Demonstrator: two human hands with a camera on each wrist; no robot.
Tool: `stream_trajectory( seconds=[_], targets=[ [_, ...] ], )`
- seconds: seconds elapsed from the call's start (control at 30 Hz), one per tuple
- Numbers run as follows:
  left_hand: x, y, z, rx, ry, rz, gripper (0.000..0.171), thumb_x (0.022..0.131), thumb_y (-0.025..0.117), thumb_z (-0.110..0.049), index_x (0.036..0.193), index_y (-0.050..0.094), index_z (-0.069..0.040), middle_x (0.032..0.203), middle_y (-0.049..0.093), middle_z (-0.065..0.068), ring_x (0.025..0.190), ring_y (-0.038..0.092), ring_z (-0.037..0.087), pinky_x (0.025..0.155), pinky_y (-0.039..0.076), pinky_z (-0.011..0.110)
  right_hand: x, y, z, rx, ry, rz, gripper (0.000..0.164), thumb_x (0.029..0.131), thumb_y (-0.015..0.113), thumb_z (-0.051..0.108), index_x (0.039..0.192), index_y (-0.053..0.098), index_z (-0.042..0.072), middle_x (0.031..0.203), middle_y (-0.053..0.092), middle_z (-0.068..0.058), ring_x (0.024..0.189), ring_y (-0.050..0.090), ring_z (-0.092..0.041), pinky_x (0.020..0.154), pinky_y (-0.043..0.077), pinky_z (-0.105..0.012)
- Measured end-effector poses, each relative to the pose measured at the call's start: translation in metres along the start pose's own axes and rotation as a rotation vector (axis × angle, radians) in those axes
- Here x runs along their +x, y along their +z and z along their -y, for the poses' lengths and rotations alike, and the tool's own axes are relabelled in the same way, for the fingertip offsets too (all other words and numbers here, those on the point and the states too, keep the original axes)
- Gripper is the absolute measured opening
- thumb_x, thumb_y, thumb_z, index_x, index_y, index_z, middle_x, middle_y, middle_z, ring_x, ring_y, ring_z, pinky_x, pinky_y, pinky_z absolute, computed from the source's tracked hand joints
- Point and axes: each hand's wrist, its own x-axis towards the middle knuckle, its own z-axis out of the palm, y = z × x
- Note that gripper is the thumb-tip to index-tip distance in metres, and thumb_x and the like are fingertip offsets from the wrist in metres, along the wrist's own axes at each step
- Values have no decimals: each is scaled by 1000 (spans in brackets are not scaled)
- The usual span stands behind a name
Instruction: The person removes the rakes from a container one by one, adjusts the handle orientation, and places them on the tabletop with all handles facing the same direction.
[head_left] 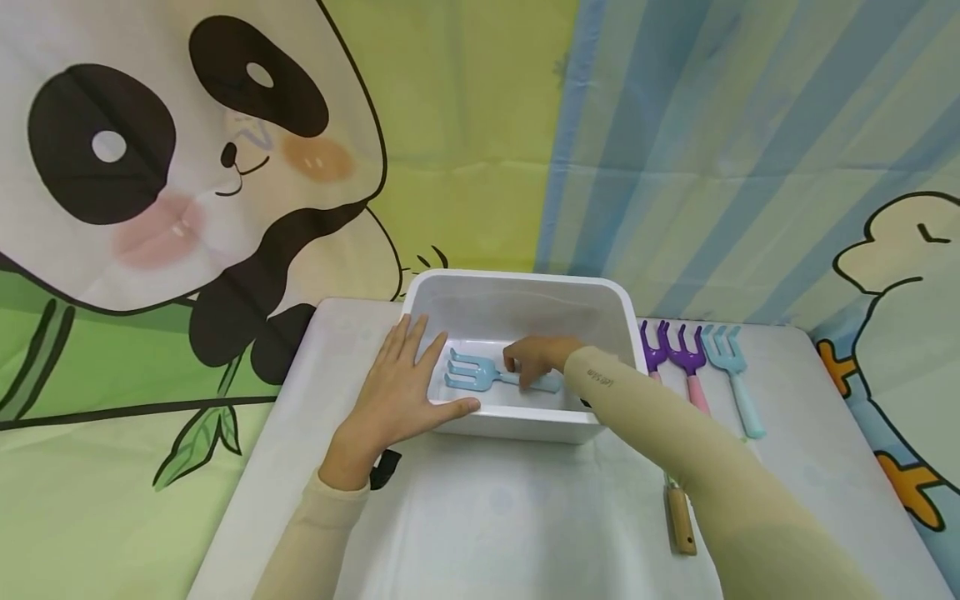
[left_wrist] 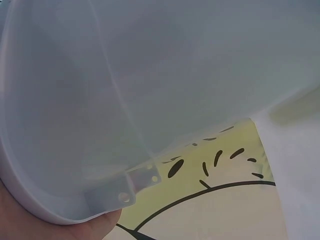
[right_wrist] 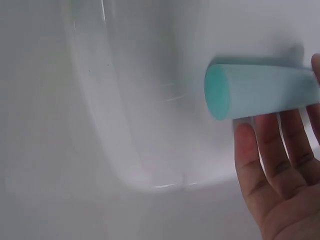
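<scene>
A white plastic bin (head_left: pixel 525 425) stands on the cloth-covered table. Inside it lies a light blue hand fork (head_left: pixel 472 372), its tines toward the left. My right hand (head_left: pixel 542 357) reaches into the bin and holds the fork by its handle. The right wrist view shows the handle's turquoise end (right_wrist: pixel 217 92) between thumb and fingers, close to the bin floor (right_wrist: pixel 165 125). Fingers spread, my left hand (head_left: pixel 405 387) rests against the bin's left front corner. In the left wrist view part of that hand (left_wrist: pixel 95 227) shows behind the bin's rim (left_wrist: pixel 30 207).
Right of the bin lie two hand forks with purple heads and pink handles, one purple fork (head_left: pixel 687 358) beside a light blue fork (head_left: pixel 731 371). A wooden-handled tool (head_left: pixel 681 521) lies nearer, partly under the right sleeve. A printed panda curtain (head_left: pixel 450 167) hangs behind the table.
</scene>
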Motion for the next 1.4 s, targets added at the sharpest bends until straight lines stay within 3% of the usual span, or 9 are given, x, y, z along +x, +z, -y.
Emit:
stream_trajectory(
  seconds=[0.13,0.2,0.4,0.57,0.73,0.83,1.1,1.4],
  targets=[
    [-1,-1,-1,1,0,6,112,78,44,-90,152,41,-6,163,17,21,151,0,38,121,2,47,0,2,3,-53,-7,-6,28,88,78,20,109,61,21,100,61,6,92,54,-17,81,48,-33],
    [-1,-1,-1,2,0,5,112,78,44,-90,152,41,-6,163,17,21,151,0,37,121,2,47,-1,1,4,-24,-7,-1,27,88,78,18,109,61,19,100,61,4,90,55,-17,79,49,-32],
    [-1,-1,-1,7,-1,1,112,78,44,-89,152,42,-5,163,18,21,151,1,37,121,3,47,-7,-5,6,132,16,52,28,89,74,14,115,63,14,113,59,-2,92,59,-19,76,56,-34],
    [-1,-1,-1,6,-3,-2,112,78,46,-89,152,43,-5,162,19,22,151,2,38,121,3,47,-11,-9,4,288,38,161,46,89,73,10,132,61,16,134,54,-5,107,58,-23,81,57,-41],
    [-1,-1,-1,-1,-2,-7,111,78,46,-89,151,44,-5,162,20,22,151,3,38,121,4,47,-14,-13,2,415,71,261,54,85,72,1,135,59,16,127,56,-11,104,63,-29,81,58,-45],
    [-1,-2,-1,-1,0,-9,111,78,46,-89,151,44,-5,162,20,22,151,3,39,121,4,48,-15,-16,1,437,82,283,51,84,73,0,130,60,18,119,59,-12,101,64,-29,80,58,-45],
    [0,-3,-1,4,-2,-10,111,78,47,-88,151,44,-4,161,21,23,151,3,38,121,5,49,-16,-24,1,438,74,314,45,85,73,0,125,59,17,123,55,-14,96,65,-29,77,59,-44],
    [0,-1,0,11,7,-15,110,79,45,-89,151,44,-5,161,21,23,151,3,38,121,5,48,-26,-37,6,455,37,355,49,89,68,-1,132,52,15,124,57,-14,96,65,-28,77,57,-46]
  ],
)
